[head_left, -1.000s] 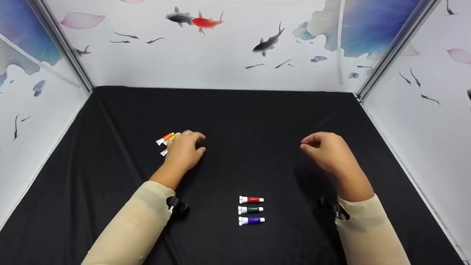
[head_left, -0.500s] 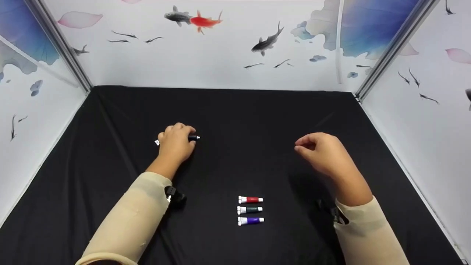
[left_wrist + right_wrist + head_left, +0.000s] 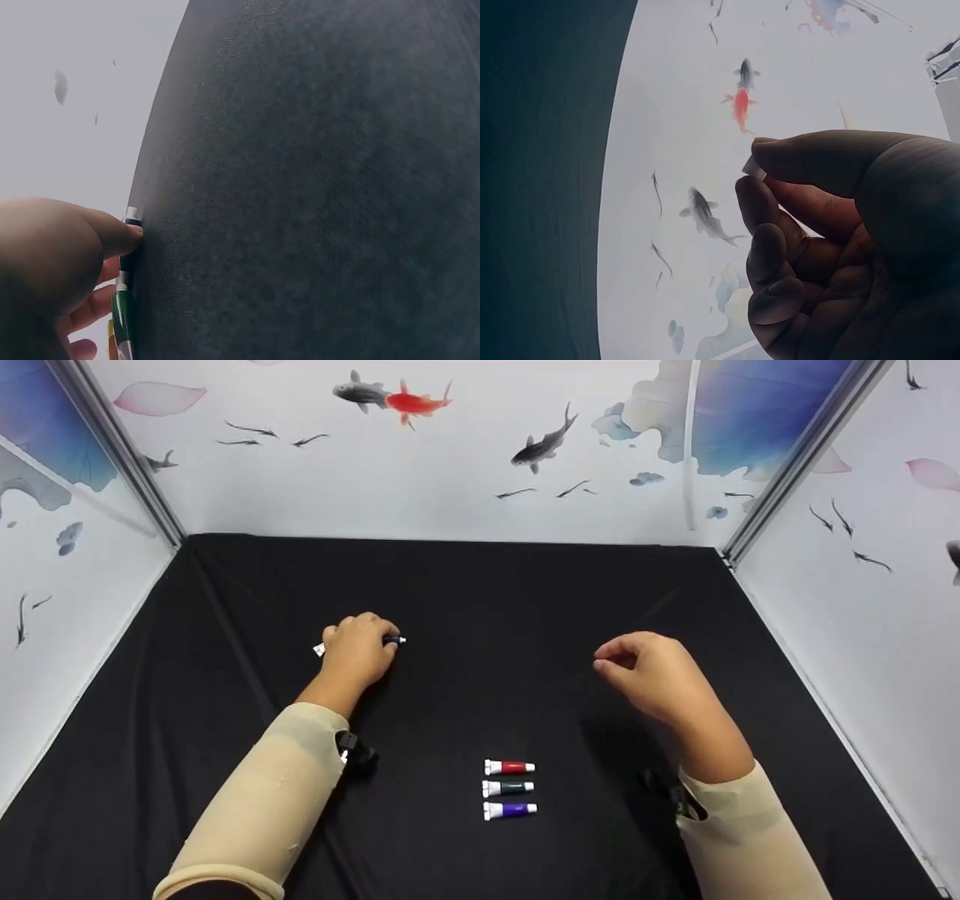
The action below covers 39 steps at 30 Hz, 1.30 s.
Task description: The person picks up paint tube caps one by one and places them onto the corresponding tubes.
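At the left of the black cloth, my left hand [image 3: 358, 649] pinches a dark blue-black paint tube [image 3: 391, 640] between thumb and fingers; its white cap points right. The left wrist view also shows a green tube [image 3: 122, 315] in line behind the dark one, and a yellowish tube [image 3: 112, 337] beside it under the fingers. A white tube end [image 3: 319, 649] sticks out left of this hand, the rest covered. My right hand [image 3: 652, 675] is raised over the cloth, thumb and index fingertips together on a small whitish piece [image 3: 755, 168], its kind unclear.
Three paint tubes lie in a column near the front middle: red [image 3: 511, 767], dark green [image 3: 510, 788] and violet [image 3: 511, 810], caps to the right. White printed walls [image 3: 450, 502] enclose the black cloth [image 3: 480, 600] at the back and sides.
The left hand has shifted left and back over the orange and yellow tubes, hiding them, and now pinches the dark tube. The right hand has drifted slightly left.
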Each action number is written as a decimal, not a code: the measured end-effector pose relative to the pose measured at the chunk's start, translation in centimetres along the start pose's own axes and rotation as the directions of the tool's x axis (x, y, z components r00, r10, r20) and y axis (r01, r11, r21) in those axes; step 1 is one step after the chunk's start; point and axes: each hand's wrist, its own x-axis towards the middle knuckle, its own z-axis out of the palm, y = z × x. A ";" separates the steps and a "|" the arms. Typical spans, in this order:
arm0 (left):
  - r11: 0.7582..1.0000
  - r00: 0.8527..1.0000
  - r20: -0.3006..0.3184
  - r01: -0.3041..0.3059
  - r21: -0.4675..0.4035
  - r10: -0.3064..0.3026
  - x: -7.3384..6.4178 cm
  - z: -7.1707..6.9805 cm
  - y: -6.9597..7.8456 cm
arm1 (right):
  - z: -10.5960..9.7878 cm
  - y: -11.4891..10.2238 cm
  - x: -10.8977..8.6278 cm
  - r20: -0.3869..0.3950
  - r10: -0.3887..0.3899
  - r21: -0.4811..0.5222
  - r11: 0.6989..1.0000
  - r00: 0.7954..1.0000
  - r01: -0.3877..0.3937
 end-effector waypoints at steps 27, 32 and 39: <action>0.979 0.974 -0.167 -0.172 -0.106 0.153 -2.6 -0.5 3.6 | 1.1 -1.4 -0.5 -0.005 -0.078 0.011 0.997 0.997 0.079; 0.962 0.956 -0.208 -0.237 -0.133 0.207 -3.8 -0.8 5.1 | 1.5 -1.6 -0.5 -0.015 -0.094 0.037 0.995 0.995 0.095; 0.934 0.922 -0.261 -0.328 -0.141 0.284 -5.6 -1.5 7.2 | 2.0 -2.1 -0.7 -0.040 -0.154 0.076 0.985 0.987 0.157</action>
